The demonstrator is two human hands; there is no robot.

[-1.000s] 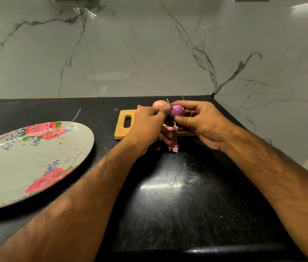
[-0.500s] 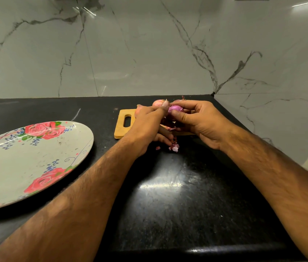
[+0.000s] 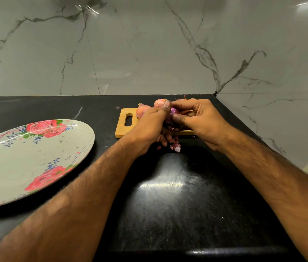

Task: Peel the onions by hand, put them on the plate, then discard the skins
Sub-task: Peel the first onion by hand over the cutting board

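looking down through the head camera, i see both hands meeting above the near edge of a wooden cutting board, which sits toward the back right of the black countertop. the left hand is curled around a purple onion, its thumb lying along the top. the right hand pinches the same onion from the other side, thumb and forefinger closed on it. the onion is lifted clear of the board between the two hands, and most of it is hidden by fingers, so i cannot tell how much skin is on it. behind the left hand, two unpeeled onions rest on the board, orange-pink and touching each other. small pink skin scraps lie on the countertop just in front of the board, below the hands. the floral plate rests on the counter well apart to the left. a grey-veined marble wall rises behind the counter and along its right side.
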